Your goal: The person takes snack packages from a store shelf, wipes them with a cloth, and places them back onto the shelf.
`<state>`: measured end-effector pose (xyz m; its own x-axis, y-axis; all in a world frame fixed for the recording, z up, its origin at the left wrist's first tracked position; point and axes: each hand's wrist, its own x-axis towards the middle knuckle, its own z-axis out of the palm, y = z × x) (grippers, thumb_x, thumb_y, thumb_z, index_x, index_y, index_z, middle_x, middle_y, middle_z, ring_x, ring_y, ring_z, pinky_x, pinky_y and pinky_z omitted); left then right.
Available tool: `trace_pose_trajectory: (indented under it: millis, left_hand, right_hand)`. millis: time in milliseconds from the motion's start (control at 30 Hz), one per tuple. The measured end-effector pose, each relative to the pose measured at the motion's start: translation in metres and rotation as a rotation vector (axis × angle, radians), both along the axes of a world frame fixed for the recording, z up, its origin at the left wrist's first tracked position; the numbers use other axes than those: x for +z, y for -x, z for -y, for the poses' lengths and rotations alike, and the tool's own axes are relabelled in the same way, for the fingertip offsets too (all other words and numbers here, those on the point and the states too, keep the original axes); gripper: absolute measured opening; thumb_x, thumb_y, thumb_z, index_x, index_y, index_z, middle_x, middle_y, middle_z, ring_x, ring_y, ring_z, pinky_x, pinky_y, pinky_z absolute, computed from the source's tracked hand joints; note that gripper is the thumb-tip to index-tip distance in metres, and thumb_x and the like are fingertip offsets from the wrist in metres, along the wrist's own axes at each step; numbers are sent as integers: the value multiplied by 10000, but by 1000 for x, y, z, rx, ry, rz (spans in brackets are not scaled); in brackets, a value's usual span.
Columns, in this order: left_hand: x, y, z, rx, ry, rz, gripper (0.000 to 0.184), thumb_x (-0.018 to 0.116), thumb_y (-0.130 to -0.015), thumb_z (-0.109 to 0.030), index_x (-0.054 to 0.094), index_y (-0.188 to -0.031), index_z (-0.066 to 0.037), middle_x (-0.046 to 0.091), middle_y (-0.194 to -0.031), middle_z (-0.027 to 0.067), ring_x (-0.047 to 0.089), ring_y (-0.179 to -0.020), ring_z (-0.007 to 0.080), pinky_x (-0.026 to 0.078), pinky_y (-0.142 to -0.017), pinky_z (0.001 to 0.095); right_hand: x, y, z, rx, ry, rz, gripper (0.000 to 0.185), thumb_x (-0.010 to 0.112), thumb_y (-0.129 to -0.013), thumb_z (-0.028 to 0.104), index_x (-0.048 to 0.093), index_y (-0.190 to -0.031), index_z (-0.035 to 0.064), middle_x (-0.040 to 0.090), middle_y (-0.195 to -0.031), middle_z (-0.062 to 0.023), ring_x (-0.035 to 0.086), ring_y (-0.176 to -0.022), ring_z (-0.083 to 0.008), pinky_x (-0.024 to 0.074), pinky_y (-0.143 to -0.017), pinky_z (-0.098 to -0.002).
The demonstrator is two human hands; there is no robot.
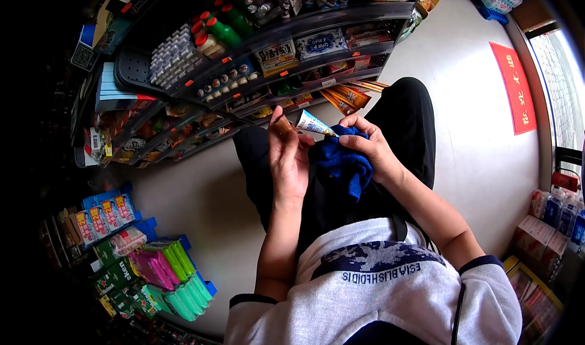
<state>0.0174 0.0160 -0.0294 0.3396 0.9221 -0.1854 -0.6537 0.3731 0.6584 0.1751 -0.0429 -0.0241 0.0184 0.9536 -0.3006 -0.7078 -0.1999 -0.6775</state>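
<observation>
My right hand (372, 150) pinches a dark blue cloth (347, 162) together with the narrow end of a white and blue cone-shaped packet (314, 123). The packet's wide end points toward my left hand (289, 162). Between the fingers of that hand is a small brown item (282, 124), too indistinct to name. Both hands are above my lap, close together, with the cloth hanging down between them. Orange packets (347, 96) stick out from the shelf just beyond my right hand.
A curved shelf rack (292, 65) with snacks and bottles stands in front. Stacked packages (164, 272) are on the floor at the lower left. A red mat (513, 88) lies at the right, near a glass door. Boxes and bottles (557, 214) stand at the right edge.
</observation>
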Motion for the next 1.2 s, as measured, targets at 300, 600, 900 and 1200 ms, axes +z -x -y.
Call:
trace_pose_trajectory:
  millis: [300,600,900,1200]
  left_hand:
    - [8,-1,-5,-165,-127,-50,402,627,-864,-71,452,-1227,-77,590,-994,17,505,-755,62,413,-673,185]
    - [12,0,-5,-91,-130,-135,388,675,-838,-126,501,-1184,-102,597,-917,3,487,-681,41,385,-583,158]
    - [15,-1,-2,-95,-92,-56,334,614,-894,-220,498,-1186,-106,529,-861,-44,440,-634,13,371,-551,147]
    - [5,4,-9,-19,-113,-89,344,619,-888,-227,502,-1179,-88,563,-907,54,448,-629,42,402,-569,166]
  right_hand:
    - [-4,4,0,26,13,-94,181,644,-809,62,550,-964,61,616,-883,-20,600,-796,-87,492,-757,-223]
    - [15,2,-8,-44,-74,391,177,546,-912,168,562,-1005,18,593,-936,-2,513,-864,-52,412,-800,-207]
    - [24,20,-18,-108,-667,1215,263,613,-771,34,559,-1025,75,529,-978,-106,575,-870,-301,500,-694,-364]
    - [13,6,-1,233,-805,1410,234,642,-710,14,592,-933,64,541,-933,-98,590,-760,-276,509,-611,-355]
